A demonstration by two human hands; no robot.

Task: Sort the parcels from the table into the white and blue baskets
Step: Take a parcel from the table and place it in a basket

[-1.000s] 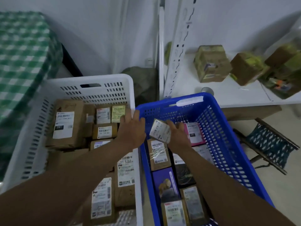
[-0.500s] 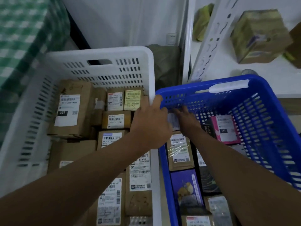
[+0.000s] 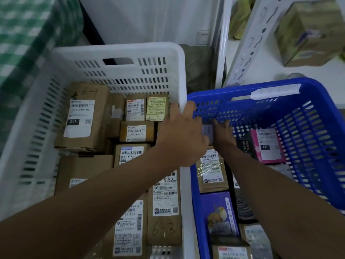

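Head view: I see right hand [image 3: 223,134] pressing small parcel [image 3: 207,130] against blue basket [image 3: 242,109] far wall; left hand [image 3: 183,135] grips rim.

The left hand [image 3: 182,135] covers most of the small parcel [image 3: 206,130] by the blue basket [image 3: 224,94] corner, and what shows is too blurry to read. Can't tell if the right hand [image 3: 224,136] actually grips it. Both baskets run off the bottom edge.
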